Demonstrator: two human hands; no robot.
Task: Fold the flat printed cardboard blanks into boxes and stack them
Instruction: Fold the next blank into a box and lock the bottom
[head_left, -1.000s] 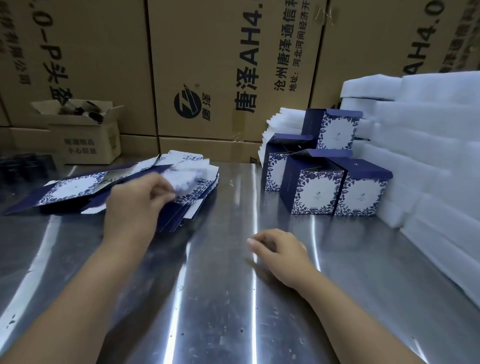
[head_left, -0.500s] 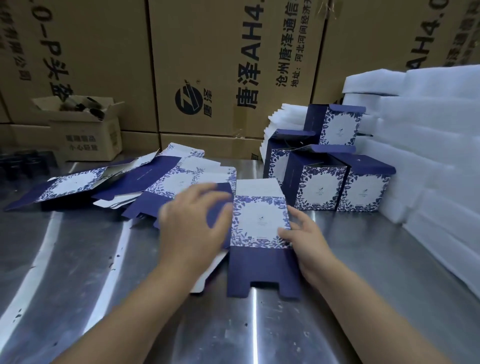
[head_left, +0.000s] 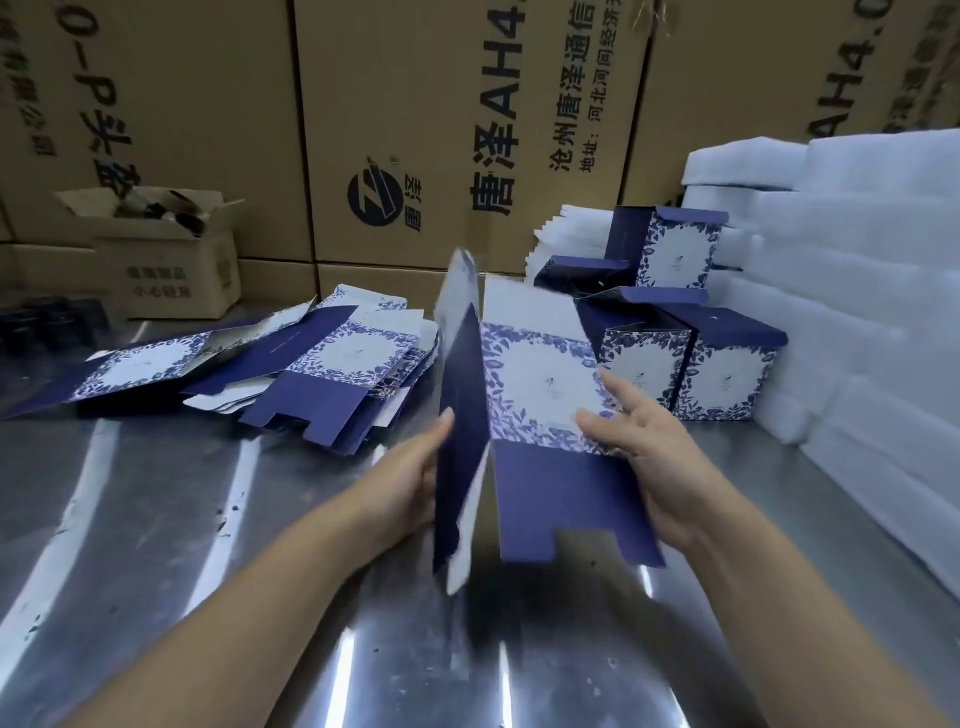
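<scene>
Between my hands a blue floral printed blank (head_left: 540, 384) is raised off the steel table (head_left: 208, 545) and partly opened. Its dark blue side panel (head_left: 462, 415) stands edge-on at the left, and its bottom flaps hang down. My left hand (head_left: 410, 478) grips that side panel. My right hand (head_left: 644, 457) holds the printed panel at its right edge, thumb on the front. A pile of flat blanks (head_left: 332, 374) lies to the left. Several folded boxes (head_left: 727, 374) stand stacked at the back right.
White foam sheets (head_left: 857, 322) are piled along the right side. Large brown cartons (head_left: 415, 130) form a wall behind the table. A small open carton (head_left: 166, 260) sits at the back left, with dark objects (head_left: 47, 322) beside it.
My left hand pulled one blank off the pile to the table's middle. Both hands then took hold of it, lifted it and swung its left panel upright.
</scene>
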